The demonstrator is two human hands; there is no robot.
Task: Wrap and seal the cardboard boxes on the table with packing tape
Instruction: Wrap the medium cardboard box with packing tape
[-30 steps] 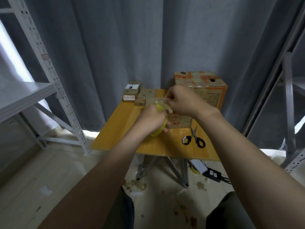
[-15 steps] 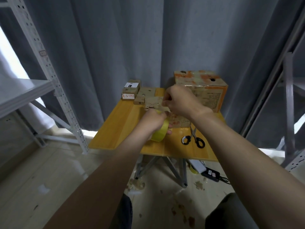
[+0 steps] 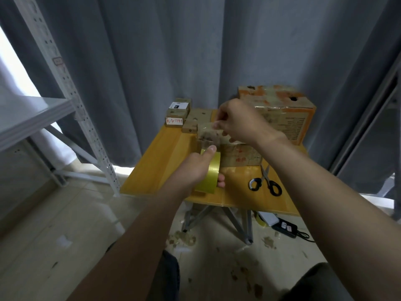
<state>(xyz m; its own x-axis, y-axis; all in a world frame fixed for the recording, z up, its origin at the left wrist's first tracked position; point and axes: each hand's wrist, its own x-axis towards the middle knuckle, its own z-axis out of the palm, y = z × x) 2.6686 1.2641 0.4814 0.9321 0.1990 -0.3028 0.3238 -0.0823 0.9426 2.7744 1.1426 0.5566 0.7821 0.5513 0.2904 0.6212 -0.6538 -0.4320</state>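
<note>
tape roll point(image 3: 210, 178) sits in left hand point(image 3: 194, 169) grip just before small box point(image 3: 207, 134) on table point(image 3: 160, 164), right hand point(image 3: 237, 123) pinches strip end point(image 3: 213, 127) onto its top (advise: strip taut, pressed flat, no creases).

Small box label point(image 3: 175, 121): red handwriting, "B-Y 1991".

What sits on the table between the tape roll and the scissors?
Nothing: in the head view only bare tabletop separates the tape roll in the left hand from the scissors.
</note>
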